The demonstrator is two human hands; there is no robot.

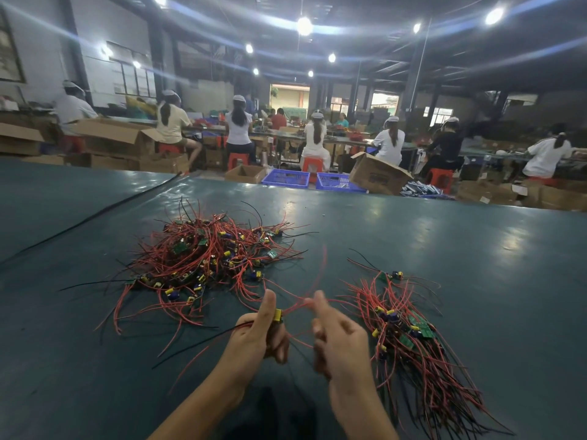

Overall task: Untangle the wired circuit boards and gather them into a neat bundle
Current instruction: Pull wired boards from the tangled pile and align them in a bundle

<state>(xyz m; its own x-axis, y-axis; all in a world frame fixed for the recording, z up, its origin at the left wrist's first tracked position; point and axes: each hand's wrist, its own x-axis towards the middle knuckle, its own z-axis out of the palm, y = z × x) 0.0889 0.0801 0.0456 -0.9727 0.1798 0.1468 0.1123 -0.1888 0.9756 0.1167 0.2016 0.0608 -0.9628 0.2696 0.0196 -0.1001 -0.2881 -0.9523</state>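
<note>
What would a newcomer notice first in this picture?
A big tangled pile of red-wired circuit boards lies left of centre on the green table. In front, the left hand holds one board while the right hand pinches its red wires. A straighter bundle lies at the right.

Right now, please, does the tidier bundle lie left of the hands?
No, the bundle lies right of the right hand, the tangle left.

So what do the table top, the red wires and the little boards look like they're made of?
Table top: dark green smooth sheet, probably vinyl or rubber; semi-gloss, since the ceiling lamps reflect as soft patches. Red wires: thin leads in plastic-looking insulation, bending and looping freely; no bare metal discernible. Boards: small flat green plates, likely standard circuit-board laminate, too small to confirm.
</note>
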